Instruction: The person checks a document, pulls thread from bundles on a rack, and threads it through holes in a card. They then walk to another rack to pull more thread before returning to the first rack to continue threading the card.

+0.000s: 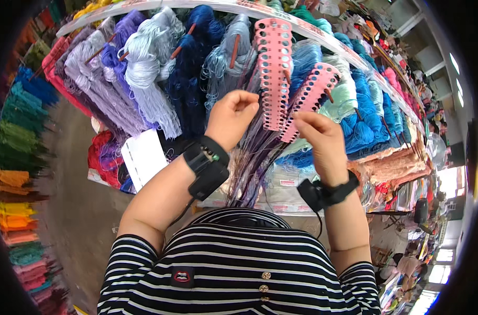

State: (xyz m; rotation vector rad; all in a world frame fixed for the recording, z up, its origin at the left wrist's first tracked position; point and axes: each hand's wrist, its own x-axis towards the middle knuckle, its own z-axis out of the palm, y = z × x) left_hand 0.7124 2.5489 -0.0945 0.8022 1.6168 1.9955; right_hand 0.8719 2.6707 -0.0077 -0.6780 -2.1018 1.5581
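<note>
Two long pink perforated thread cards [273,79] hang in front of me, the right-hand card [302,107] tilted. Dark purple and mauve threads [252,170] run down from them toward my waist. My left hand [231,118] is closed in a pinch beside the left card's edge, thumb and forefinger together. Over the lower part of the right card, the fingers of my right hand [323,139] are pinched too. Any fine thread between either hand's fingertips is too small to make out. A black device is strapped on each wrist.
Skeins of thread hang on brown pegs along a white rail [197,4]: lilac, pale grey [150,58], navy [194,79], blue and mint. A white sheet [144,160] lies left of my forearm. Peach bundles [396,163] sit at right; more coloured skeins [18,131] line the far left.
</note>
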